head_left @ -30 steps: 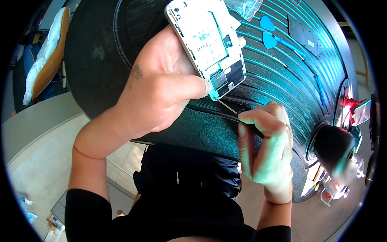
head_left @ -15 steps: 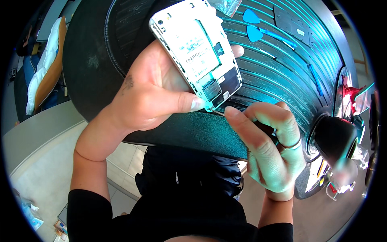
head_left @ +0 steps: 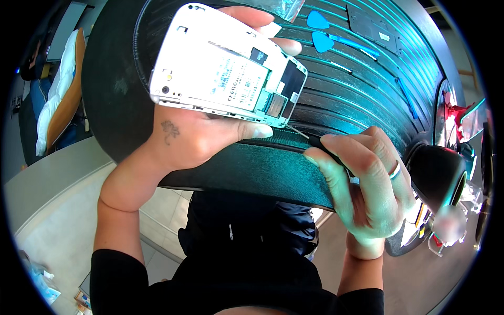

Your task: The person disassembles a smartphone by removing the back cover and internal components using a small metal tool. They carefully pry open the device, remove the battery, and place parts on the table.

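A white smartphone (head_left: 202, 65) with its back cover off lies tilted in my left hand (head_left: 191, 136), its camera end to the left and its inner labels and card slots facing up. My left thumb runs along the near edge, and fingertips show past the far edge. My right hand (head_left: 367, 184) is closed round a small screwdriver (head_left: 298, 132) with a dark handle and a thin metal shaft. The shaft's tip reaches the phone's near right corner; whether it touches cannot be made out. My right fingers hide most of the handle.
On the ribbed black table (head_left: 362, 105) beyond the phone lie blue triangular picks (head_left: 322, 42), a blue pry tool (head_left: 357, 47), a dark flat plate (head_left: 371, 29) and a clear plastic bag (head_left: 283, 7). A black rounded object (head_left: 436, 173) stands at the right edge.
The phone has turned counterclockwise in my left hand, its camera end swinging left and nearer. My right hand has shifted slightly right, and more of the screwdriver shows.
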Demonstrator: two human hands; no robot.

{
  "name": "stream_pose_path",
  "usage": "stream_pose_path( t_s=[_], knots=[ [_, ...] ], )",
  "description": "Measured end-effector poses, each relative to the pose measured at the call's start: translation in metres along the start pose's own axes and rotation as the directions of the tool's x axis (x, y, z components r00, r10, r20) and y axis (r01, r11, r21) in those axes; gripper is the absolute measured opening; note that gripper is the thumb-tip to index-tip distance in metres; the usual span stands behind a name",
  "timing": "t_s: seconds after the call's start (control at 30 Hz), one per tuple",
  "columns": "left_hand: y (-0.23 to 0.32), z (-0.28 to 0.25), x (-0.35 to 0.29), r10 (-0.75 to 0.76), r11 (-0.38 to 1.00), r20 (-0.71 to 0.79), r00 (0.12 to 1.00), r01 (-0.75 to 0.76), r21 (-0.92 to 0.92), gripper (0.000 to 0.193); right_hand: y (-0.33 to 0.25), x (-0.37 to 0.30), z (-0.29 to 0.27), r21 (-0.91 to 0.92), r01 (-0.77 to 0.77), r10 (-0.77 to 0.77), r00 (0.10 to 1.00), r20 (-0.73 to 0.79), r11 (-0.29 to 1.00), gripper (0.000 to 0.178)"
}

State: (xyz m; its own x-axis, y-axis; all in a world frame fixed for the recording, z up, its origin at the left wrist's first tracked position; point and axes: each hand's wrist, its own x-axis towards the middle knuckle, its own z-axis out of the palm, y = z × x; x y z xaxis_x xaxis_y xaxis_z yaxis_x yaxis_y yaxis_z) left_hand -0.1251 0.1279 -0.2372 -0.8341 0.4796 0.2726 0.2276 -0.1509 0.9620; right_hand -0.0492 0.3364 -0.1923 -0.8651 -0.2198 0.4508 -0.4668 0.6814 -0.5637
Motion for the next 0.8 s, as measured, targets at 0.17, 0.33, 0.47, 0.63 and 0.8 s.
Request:
stream_pose_path(
  t_s=[0.17, 0.33, 0.47, 0.63, 0.8],
  knots=[
    [-0.002, 0.005, -0.001, 0.106, 0.988, -0.080, 0.991, -0.096, 0.120, 0.091, 0.001, -0.003, 0.001, -0.042, -0.072, 0.072, 0.997, -0.004, 0.996, 0.024],
    [0.005, 0.011, 0.005, 0.135, 0.990, -0.097, 0.986, -0.130, 0.051, 0.091, -0.001, -0.002, 0.002, -0.091, -0.141, 0.143, 0.990, 0.018, 0.986, 0.021],
    [0.003, 0.000, -0.002, -0.004, 0.971, -0.037, 0.999, 0.012, 0.240, 0.090, 0.007, 0.000, 0.003, -0.089, -0.086, 0.090, 0.995, 0.041, 0.992, 0.023],
    [-0.011, 0.004, -0.002, 0.013, 1.000, -0.033, 0.999, -0.013, 0.007, 0.086, 0.009, 0.000, 0.003, -0.047, -0.073, 0.076, 0.996, 0.054, 0.996, 0.022],
    [-0.021, -0.016, 0.007, 0.134, 0.990, 0.166, 0.977, -0.139, 0.019, 0.090, 0.011, 0.000, 0.003, 0.014, -0.001, 0.001, 1.000, -0.013, 1.000, 0.019]
  ],
)
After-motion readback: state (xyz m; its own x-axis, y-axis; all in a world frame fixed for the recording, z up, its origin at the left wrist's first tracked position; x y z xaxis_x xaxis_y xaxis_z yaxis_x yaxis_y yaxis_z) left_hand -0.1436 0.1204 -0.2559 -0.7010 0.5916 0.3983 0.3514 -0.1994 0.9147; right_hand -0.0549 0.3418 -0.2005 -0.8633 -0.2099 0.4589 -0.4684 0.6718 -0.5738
